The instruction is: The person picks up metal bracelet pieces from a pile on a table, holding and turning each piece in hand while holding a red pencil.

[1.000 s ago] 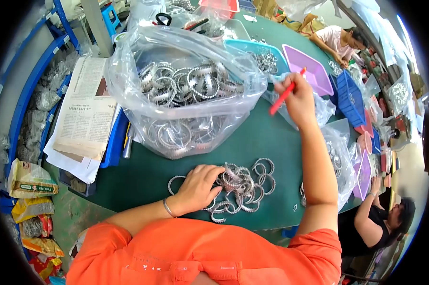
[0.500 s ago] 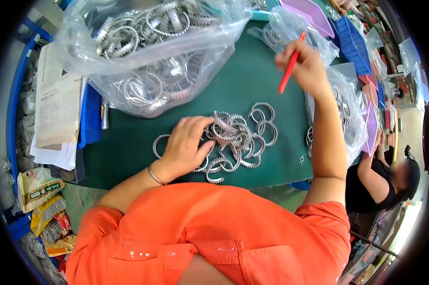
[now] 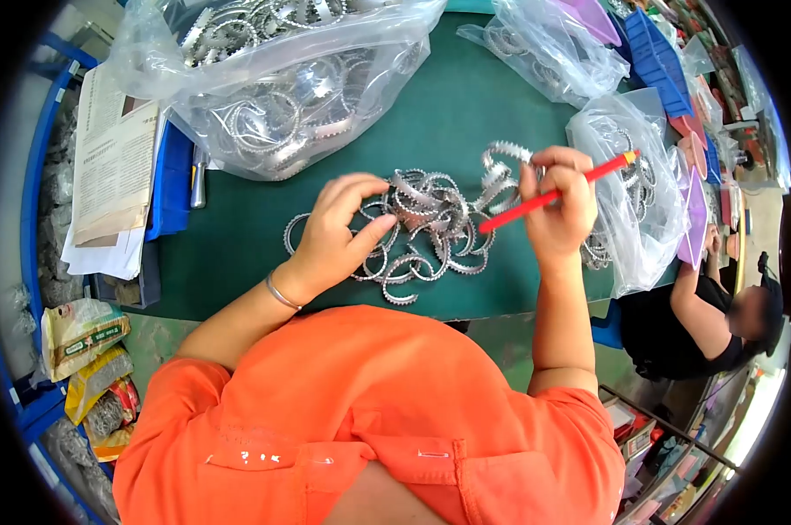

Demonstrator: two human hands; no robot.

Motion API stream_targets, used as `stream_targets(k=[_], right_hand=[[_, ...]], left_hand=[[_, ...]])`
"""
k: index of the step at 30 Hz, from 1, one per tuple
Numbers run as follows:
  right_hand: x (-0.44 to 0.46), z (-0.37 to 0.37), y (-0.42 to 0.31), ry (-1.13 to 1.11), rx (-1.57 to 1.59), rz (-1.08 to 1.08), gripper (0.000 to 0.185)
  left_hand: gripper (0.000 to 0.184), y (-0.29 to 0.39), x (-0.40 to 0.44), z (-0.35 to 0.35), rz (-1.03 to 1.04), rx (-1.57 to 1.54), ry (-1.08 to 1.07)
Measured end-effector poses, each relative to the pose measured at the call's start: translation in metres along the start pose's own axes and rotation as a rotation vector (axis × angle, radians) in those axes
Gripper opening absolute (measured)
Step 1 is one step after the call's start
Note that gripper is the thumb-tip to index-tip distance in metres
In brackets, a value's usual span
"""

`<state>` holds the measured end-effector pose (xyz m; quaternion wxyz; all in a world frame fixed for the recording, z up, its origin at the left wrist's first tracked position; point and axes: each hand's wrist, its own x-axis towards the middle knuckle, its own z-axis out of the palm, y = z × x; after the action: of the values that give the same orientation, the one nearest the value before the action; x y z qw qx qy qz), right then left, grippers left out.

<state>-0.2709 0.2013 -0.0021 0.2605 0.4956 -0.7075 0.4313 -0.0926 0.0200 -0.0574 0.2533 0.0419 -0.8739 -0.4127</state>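
A loose pile of silvery toothed metal rings (image 3: 430, 210) lies on the green table in front of me, several of them open arcs. My left hand (image 3: 338, 227) rests at the pile's left side, thumb and fingers apart and curved around its edge. My right hand (image 3: 560, 206), to the right of the pile, is closed on a slim red pen-like tool (image 3: 527, 210) with a yellow end, slanting down toward the rings. Beside the thumb and fingertips of that hand is a raised toothed ring (image 3: 505, 150); whether it is pinched I cannot tell.
A large clear plastic bag (image 3: 299, 114) full of similar rings stands at the back left. Smaller bags (image 3: 632, 184) of rings lie at the right. Papers (image 3: 115, 166) and a blue bin (image 3: 172, 184) are at the left. A person in black (image 3: 675, 328) works at the far right.
My right hand has come down from the upper right to the pile's right side, bringing the red tool along. Rings there now stand raised by its fingers. My left hand stays beside the pile.
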Motion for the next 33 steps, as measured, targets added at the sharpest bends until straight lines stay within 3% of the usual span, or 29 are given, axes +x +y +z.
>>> stream_targets(k=[2, 4, 7, 10, 14, 17, 20, 22, 24, 26, 29, 33], right_hand=[[-0.007, 0.004, -0.021, 0.031, 0.107, -0.03, 0.036], [-0.019, 0.011, -0.038, 0.046, 0.175, 0.003, 0.04], [-0.032, 0.023, -0.055, 0.096, 0.315, 0.024, 0.042], [-0.043, 0.026, -0.064, 0.125, 0.419, 0.065, 0.042], [-0.052, 0.023, -0.066, 0.159, 0.513, 0.169, 0.044], [-0.054, 0.021, -0.066, 0.165, 0.667, 0.287, 0.044], [-0.052, 0.021, -0.068, 0.132, 0.682, 0.303, 0.044], [-0.048, 0.017, -0.068, 0.187, 0.714, 0.314, 0.042], [-0.046, 0.006, -0.065, 0.009, 0.638, 0.214, 0.039], [-0.049, 0.012, -0.069, 0.019, 0.682, 0.22, 0.037], [-0.057, 0.022, -0.077, -0.116, 0.719, 0.519, 0.038], [-0.061, 0.026, -0.081, -0.208, 0.877, 0.717, 0.036]], left_hand=[[0.041, 0.018, 0.009, -0.011, 0.053, 0.063, 0.061], [0.051, 0.033, 0.016, -0.013, 0.04, -0.215, 0.05], [0.051, 0.047, 0.023, -0.011, -0.013, -0.317, -0.041], [0.037, 0.037, 0.024, -0.002, -0.015, -0.409, -0.115], [0.03, 0.041, 0.033, -0.007, 0.084, -0.33, -0.05], [0.026, 0.045, 0.036, -0.006, 0.038, -0.405, -0.161], [0.026, 0.032, 0.044, -0.003, 0.412, -0.177, -0.003], [0.024, 0.051, 0.043, -0.015, 0.518, -0.161, 0.031], [0.024, 0.064, 0.039, -0.03, 0.529, -0.184, 0.018], [0.022, 0.061, 0.036, -0.034, 0.505, -0.155, 0.024], [0.016, 0.044, 0.024, -0.032, 0.032, -0.174, -0.001], [0.015, 0.036, 0.003, -0.039, -0.245, -0.279, -0.151]])
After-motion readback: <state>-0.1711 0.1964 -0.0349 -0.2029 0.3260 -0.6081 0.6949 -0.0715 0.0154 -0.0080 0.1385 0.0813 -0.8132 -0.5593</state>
